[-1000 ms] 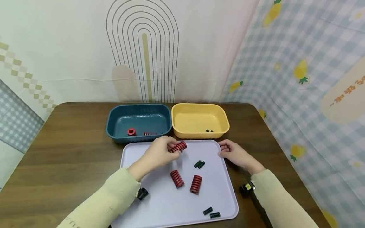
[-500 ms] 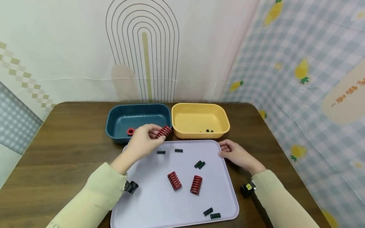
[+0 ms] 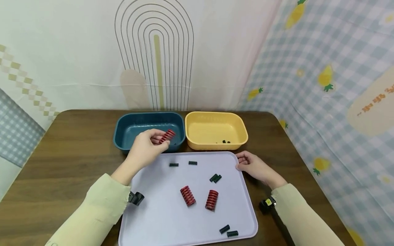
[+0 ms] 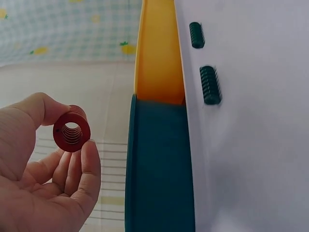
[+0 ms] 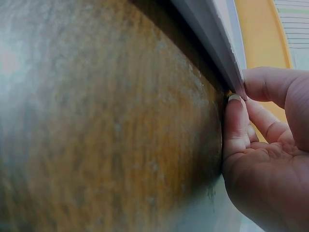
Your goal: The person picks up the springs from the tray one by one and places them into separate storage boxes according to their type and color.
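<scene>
My left hand pinches a red coil spring between thumb and fingers, above the dark blue bin. In the left wrist view the spring's round end faces the camera. The lilac tray lies in front of the bins. At its far right corner my right hand grips the rim, thumb on one side and fingers on the other, as the right wrist view shows. Two red springs, a left one and a right one, lie mid-tray.
Several small dark green springs lie about the tray, some near its far edge. A yellow bin with a few small dark pieces stands against the blue bin's right side. The wooden table meets fabric-covered walls behind and at the right.
The left hand has carried the red spring leftward and away from me, from over the tray to over the blue bin. My right hand has stayed at the tray's corner.
</scene>
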`<state>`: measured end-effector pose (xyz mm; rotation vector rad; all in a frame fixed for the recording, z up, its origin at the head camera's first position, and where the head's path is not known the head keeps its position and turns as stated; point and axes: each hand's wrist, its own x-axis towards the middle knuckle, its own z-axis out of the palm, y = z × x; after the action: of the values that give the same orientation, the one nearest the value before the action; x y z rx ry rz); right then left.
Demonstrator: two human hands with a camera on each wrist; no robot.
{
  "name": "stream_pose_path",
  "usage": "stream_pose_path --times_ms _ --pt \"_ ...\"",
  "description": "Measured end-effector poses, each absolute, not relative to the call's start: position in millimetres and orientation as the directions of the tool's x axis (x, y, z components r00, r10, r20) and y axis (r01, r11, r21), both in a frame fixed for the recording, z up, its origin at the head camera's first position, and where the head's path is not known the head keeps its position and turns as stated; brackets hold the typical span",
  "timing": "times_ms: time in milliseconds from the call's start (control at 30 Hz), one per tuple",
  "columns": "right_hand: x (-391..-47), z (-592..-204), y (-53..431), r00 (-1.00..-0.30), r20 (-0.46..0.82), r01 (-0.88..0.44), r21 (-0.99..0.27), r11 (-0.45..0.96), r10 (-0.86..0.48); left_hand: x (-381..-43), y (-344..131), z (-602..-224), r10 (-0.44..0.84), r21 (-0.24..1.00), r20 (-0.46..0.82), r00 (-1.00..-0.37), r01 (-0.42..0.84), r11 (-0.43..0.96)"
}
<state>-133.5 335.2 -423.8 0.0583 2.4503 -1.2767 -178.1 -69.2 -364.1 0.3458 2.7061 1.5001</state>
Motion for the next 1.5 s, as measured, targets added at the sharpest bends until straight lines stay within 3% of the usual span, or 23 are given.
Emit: stream_pose_path --times_ms 333,700,1000,1500 --pt "-134.6 -420.8 332.6 -0.926 -0.358 0.224 -0.774 0.592 -0.117 -185.9 -80.4 -363.6 0.154 0.832 0.100 -0.983 0.167 0.529" --pt "-121.0 -390.3 317.7 -0.933 -0.327 0.188 -0.799 0.571 -0.150 -195.2 -84.1 -371.9 0.139 0.787 0.092 -0.986 0.158 0.597" --pt "-130.0 -414.2 328.1 -0.932 -0.341 0.214 -0.791 0.574 -0.122 -206.5 -90.7 -384.6 0.147 0.724 0.051 -0.988 0.138 0.676" --pt "-132.8 -426.1 334.2 -0.941 -0.316 0.194 -0.797 0.572 -0.122 -220.2 -87.7 -391.4 0.155 0.731 0.053 -0.987 0.144 0.667"
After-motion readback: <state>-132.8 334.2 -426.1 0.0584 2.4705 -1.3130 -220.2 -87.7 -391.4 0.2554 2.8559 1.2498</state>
